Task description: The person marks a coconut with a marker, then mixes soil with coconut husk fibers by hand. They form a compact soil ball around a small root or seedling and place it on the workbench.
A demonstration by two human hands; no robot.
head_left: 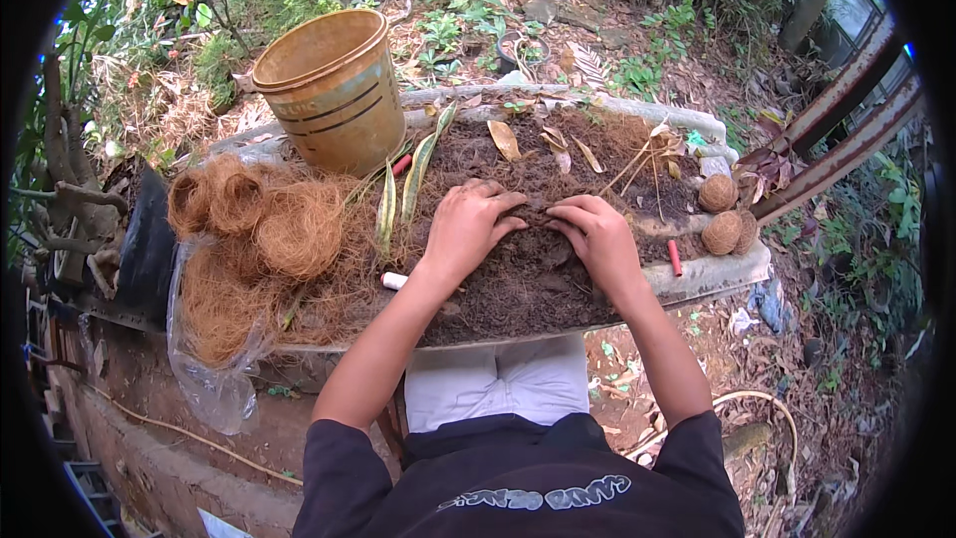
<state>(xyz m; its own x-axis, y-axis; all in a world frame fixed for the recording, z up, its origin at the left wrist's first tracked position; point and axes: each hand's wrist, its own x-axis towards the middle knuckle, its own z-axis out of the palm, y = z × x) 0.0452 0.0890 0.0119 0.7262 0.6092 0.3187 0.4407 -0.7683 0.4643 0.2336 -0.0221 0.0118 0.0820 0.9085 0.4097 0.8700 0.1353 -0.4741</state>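
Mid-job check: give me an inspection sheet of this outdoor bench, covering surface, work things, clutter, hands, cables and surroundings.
Surface: grey slab, mostly covered by dark soil.
Job's things: soil heap under both hands; coconut fibre on the left, partly in a clear plastic bag.
Clutter: upright tan pot, dry leaves, two brown balls, small red stick.
Hands: left hand and right hand pressed palm-down on the soil, holding nothing that shows.
Cables: nothing seen.
Surroundings: leaf-littered ground, green plants, rusty rails at right.
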